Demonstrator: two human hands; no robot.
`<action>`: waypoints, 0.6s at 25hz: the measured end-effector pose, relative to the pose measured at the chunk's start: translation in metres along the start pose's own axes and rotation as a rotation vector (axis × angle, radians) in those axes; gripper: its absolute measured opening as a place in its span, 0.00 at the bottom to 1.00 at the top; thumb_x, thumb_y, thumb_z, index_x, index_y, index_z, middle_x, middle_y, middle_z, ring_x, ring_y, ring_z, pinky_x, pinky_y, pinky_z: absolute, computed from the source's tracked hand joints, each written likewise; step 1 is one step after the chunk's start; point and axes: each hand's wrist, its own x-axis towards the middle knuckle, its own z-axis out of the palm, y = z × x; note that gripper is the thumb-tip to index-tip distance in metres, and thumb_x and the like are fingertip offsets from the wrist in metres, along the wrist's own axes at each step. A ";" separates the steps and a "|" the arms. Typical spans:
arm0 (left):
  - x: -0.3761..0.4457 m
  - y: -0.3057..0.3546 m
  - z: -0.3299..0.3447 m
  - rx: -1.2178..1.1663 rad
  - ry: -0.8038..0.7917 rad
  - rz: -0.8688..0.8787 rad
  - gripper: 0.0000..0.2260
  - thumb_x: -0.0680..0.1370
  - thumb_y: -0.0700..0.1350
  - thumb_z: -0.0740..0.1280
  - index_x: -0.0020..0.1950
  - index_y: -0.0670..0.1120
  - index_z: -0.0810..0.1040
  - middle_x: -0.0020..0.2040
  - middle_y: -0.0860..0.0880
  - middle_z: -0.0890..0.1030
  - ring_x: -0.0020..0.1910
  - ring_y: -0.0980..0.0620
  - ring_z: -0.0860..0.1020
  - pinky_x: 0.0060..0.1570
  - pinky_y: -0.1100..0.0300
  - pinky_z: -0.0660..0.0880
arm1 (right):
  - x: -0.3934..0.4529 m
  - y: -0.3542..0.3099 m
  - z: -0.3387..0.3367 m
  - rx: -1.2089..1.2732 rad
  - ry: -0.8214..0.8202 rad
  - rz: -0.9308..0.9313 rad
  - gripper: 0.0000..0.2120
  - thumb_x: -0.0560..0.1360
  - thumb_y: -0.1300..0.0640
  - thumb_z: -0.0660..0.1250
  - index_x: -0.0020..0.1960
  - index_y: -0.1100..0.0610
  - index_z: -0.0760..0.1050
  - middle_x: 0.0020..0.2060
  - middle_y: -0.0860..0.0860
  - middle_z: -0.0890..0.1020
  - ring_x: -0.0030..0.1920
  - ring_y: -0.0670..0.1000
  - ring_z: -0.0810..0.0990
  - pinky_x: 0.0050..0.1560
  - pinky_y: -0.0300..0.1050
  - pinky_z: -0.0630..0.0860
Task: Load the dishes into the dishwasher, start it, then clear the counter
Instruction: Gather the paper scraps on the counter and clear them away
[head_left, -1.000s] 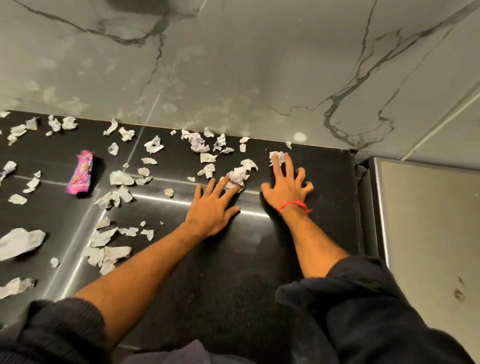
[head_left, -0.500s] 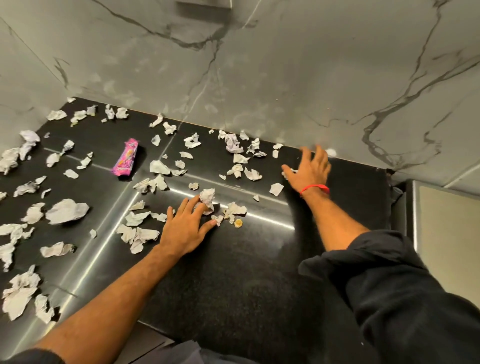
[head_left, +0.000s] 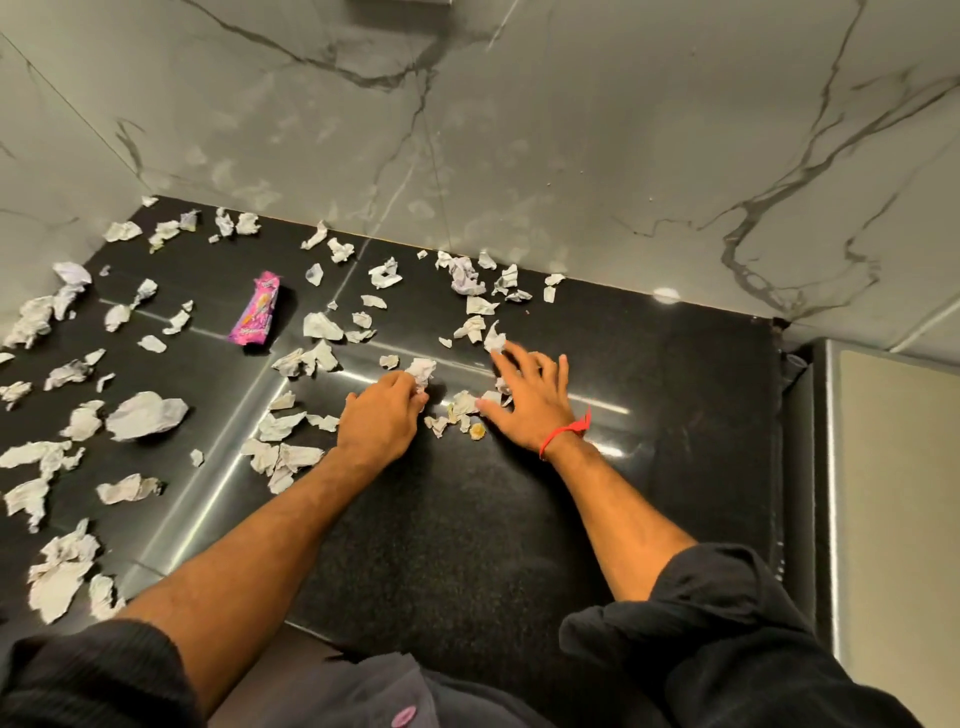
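Our left hand (head_left: 382, 415) curls its grip round a crumpled paper scrap (head_left: 422, 370) on the black bench (head_left: 467, 545). Our right hand (head_left: 530, 402) lies flat with fingers spread, pressing on scraps (head_left: 462, 405) between the 2 grips. Left of the left grip lies a pink wrapper (head_left: 255, 316), its long axis pointing toward the marble wall (head_left: 519, 130). More paper scraps (head_left: 145, 415) litter the bench farther left; right of the right grip the bench is bare to its edge.

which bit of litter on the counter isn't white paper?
The pink wrapper, lying flat left of both hands toward the back of the black counter. Nearly everything else scattered there is crumpled white paper scraps; it alone is bright pink and printed.
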 end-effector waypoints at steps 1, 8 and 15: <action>0.000 -0.003 -0.001 0.053 -0.006 0.025 0.11 0.83 0.57 0.57 0.54 0.51 0.72 0.61 0.50 0.77 0.57 0.44 0.78 0.60 0.40 0.72 | -0.006 -0.007 0.007 -0.108 -0.032 -0.038 0.33 0.76 0.33 0.55 0.78 0.43 0.55 0.79 0.46 0.54 0.77 0.58 0.52 0.74 0.68 0.37; 0.007 -0.049 -0.002 0.121 0.074 0.147 0.13 0.82 0.58 0.60 0.57 0.53 0.79 0.72 0.54 0.74 0.75 0.40 0.66 0.71 0.36 0.62 | -0.010 -0.029 0.007 -0.050 0.037 0.072 0.29 0.75 0.34 0.58 0.75 0.36 0.59 0.77 0.48 0.57 0.72 0.60 0.58 0.74 0.61 0.52; 0.023 -0.085 0.004 0.118 0.125 0.339 0.09 0.73 0.48 0.69 0.50 0.47 0.82 0.64 0.48 0.78 0.60 0.41 0.72 0.59 0.47 0.72 | 0.046 -0.051 -0.003 -0.031 -0.096 0.239 0.41 0.75 0.33 0.61 0.80 0.46 0.45 0.79 0.51 0.38 0.78 0.61 0.37 0.76 0.63 0.41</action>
